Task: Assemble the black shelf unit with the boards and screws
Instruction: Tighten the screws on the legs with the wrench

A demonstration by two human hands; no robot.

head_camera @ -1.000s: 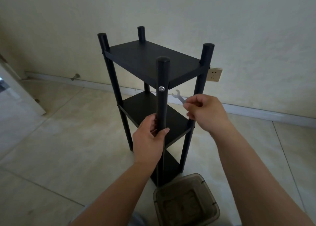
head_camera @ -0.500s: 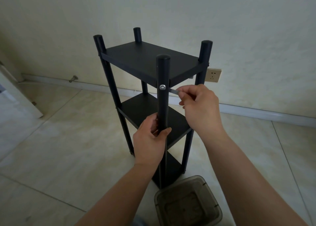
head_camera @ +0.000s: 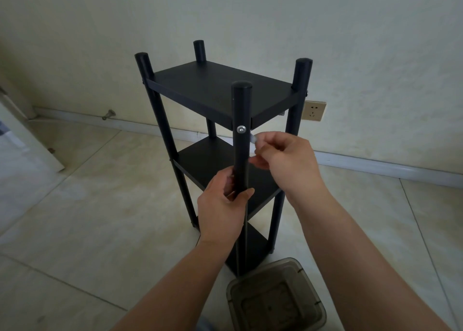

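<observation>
At six o'clock of the screw (head_camera: pixel 241 129), the stiff, light post (head_camera: pixel 241 155) is gripped by the left hand (head_camera: pixel 223 205); a small wrench (head_camera: pixel 252 138) is pinched by the right hand (head_camera: pixel 285 160).

The shelf (head_camera: pixel 220 90) has matt black boards with a faint wood-like grain, and its posts (head_camera: pixel 241 140) are smooth black tubes with a slight sheen. A bright, shiny metal screw (head_camera: pixel 241 129) sits in the near post. The right hand (head_camera: pixel 288 160) pinches a small silvery metal tool (head_camera: pixel 252 138), blurred. The floor (head_camera: pixel 100 205) is pale, glossy tile with soft mottling. The wall (head_camera: pixel 350 42) looks matt and slightly rough, like paint over plaster. The socket (head_camera: pixel 313 110) has a dull gold, metallic-looking plate. The box (head_camera: pixel 275 298) is translucent smoky plastic, smooth and a little glossy.
</observation>
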